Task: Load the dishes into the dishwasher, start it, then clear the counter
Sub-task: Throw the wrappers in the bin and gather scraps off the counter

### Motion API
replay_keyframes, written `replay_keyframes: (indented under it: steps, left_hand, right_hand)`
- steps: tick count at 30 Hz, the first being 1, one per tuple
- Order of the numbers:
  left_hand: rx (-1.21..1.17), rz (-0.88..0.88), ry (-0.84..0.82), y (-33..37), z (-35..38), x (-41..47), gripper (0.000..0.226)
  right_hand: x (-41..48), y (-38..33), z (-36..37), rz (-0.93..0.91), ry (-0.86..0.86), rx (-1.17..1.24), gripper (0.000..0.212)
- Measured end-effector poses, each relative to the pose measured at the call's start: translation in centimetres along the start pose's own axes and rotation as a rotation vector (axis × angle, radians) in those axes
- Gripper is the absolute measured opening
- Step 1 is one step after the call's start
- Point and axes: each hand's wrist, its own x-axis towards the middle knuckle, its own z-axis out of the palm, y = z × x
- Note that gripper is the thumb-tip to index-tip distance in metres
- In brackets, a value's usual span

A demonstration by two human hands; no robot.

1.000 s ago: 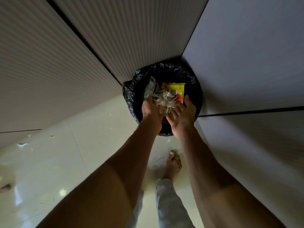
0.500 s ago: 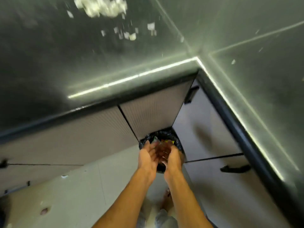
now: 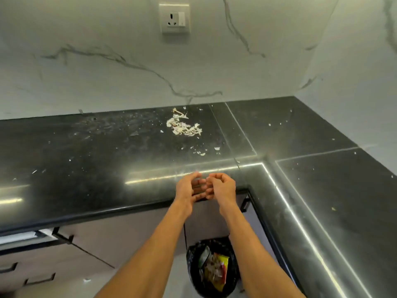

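While left grip [image 3: 189,188] and right grip [image 3: 221,187] hover empty and loosely curled over the counter [image 3: 86,168] edge, best scoop the scraps [image 3: 184,127] between both, carrying them low to the bin [image 3: 192,267].

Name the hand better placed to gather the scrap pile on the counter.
Left, probably. The left hand lines up almost straight with the scrap pile; the right hand lies off to its right. Both look empty.
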Motion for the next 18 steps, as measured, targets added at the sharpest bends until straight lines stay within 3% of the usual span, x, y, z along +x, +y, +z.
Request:
replay_keyframes:
  steps: [4,7,12,15,18]
  left_hand:
    - [0.01,0.033,-0.001,2.2,-0.6,2.4,0.022]
    - [0.0,0.043,-0.002,3.7,-1.7,4.8,0.021]
    - [-0.002,0.051,-0.007,7.3,-4.3,11.0,0.014]
    - [-0.01,0.033,-0.012,9.8,-5.9,14.8,0.015]
    - [-0.009,0.017,-0.04,12.0,-6.8,17.8,0.019]
  right_hand:
    - [3.0,-1.0,0.5,-0.019,0.022,-0.154,0.025]
    - [5.7,-1.2,0.5,-0.053,0.106,-0.42,0.061]
    - [11.1,-2.6,1.1,0.063,0.102,-0.59,0.107]
    - [13.9,-3.6,2.7,0.099,0.102,-0.704,0.1]
    - [16.4,-4.4,4.9,0.098,0.15,-0.73,0.077]
